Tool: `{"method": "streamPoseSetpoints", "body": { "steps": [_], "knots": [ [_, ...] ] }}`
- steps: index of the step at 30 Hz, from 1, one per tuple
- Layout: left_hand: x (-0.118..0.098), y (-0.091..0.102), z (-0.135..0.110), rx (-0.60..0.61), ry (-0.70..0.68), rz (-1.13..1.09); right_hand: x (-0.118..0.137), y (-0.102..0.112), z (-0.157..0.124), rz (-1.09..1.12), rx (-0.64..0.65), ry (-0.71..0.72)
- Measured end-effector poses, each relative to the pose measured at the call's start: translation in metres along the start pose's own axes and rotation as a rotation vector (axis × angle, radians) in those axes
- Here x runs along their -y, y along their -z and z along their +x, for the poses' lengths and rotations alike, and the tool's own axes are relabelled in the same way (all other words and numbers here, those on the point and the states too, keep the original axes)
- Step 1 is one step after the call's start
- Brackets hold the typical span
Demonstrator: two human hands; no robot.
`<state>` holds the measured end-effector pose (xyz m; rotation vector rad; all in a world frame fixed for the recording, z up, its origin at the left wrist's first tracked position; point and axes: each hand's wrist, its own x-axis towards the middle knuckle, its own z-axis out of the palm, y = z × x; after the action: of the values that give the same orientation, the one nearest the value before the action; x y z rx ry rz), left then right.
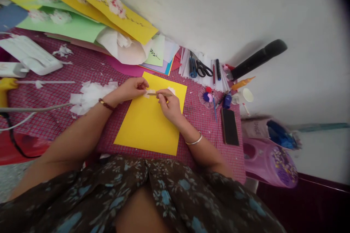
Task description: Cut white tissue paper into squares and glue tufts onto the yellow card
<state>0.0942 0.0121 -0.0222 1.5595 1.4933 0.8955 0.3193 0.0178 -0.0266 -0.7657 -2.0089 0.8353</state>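
Observation:
A yellow paper sheet [149, 123] lies on the red checked cloth [60, 98] before me. My left hand [133, 88] pinches a small white tissue piece [150, 93] at the sheet's top edge. My right hand [170, 105] is closed around a thin wooden stick [163, 94], whose tip points at the tissue piece. Both hands meet over the sheet's far edge. A pile of white tissue scraps [89, 96] rests just left of my left wrist.
Coloured paper sheets with tissue flowers [109, 7] lean at the back left. Scissors [203, 68], pens, paint pots [209, 96], a glue bottle [242, 83] and a black phone [229, 126] sit to the right. A pink bag [269, 160] stands far right. A white box [31, 54] is at left.

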Motion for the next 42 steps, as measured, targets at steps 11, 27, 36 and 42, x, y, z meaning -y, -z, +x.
{"method": "streamPoseSetpoints", "body": {
  "steps": [11, 27, 36, 42],
  "knots": [
    [-0.004, 0.002, -0.002, 0.005, 0.008, 0.065, 0.004, 0.004, 0.001, -0.195, 0.084, 0.091],
    [-0.014, 0.028, -0.010, -0.215, 0.143, -0.275, -0.006, 0.012, 0.008, 0.299, -0.260, -0.212],
    [-0.009, 0.108, -0.049, -0.510, 0.263, 0.172, -0.016, 0.009, 0.004, 0.533, -0.301, -0.319],
    [0.006, 0.106, -0.044, -0.122, 0.200, 0.350, -0.016, 0.009, 0.003, 0.494, -0.277, -0.321]
  ]
}}
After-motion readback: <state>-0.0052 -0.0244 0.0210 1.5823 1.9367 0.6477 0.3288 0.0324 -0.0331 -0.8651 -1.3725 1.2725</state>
